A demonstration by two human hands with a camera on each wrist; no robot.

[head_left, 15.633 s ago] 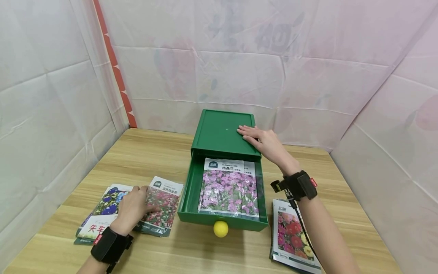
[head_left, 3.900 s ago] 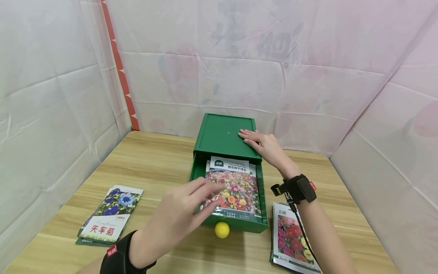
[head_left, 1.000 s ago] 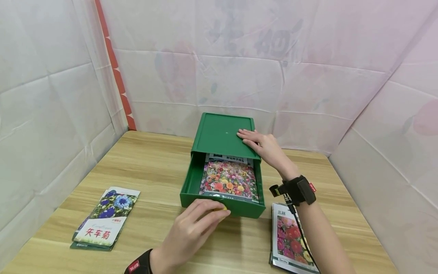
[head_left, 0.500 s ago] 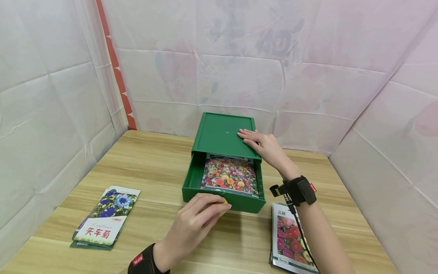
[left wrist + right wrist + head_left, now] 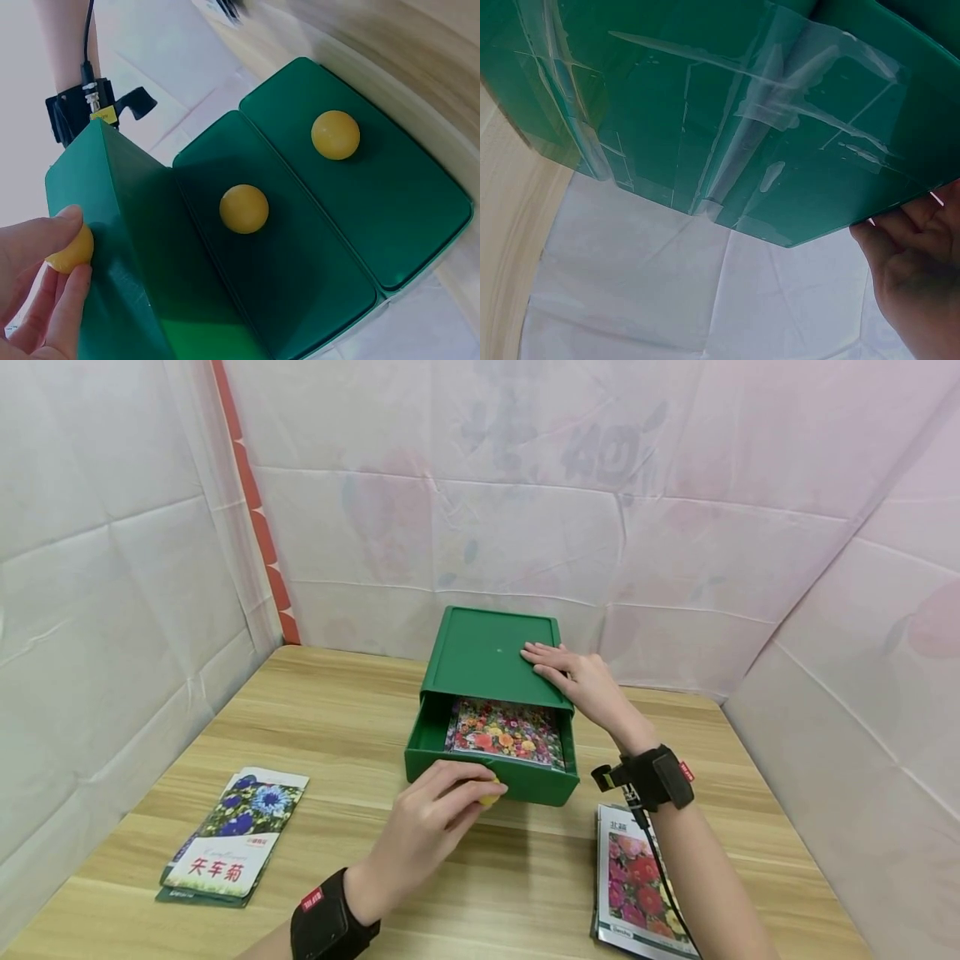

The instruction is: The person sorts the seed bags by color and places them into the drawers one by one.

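While the left hand pinches the yellow knob of the half-open drawer, the right hand lies flat on the green cabinet. Light, rigid plastic slides easily; steady the cabinet.

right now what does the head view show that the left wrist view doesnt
Only the head view shows the seed packets in the open drawer, the packet stacks on the table, and the right hand lying flat on the green box top.

Only the left wrist view shows two further drawer fronts below, each with its own yellow knob.

Both show the left hand pinching the top drawer's yellow knob.
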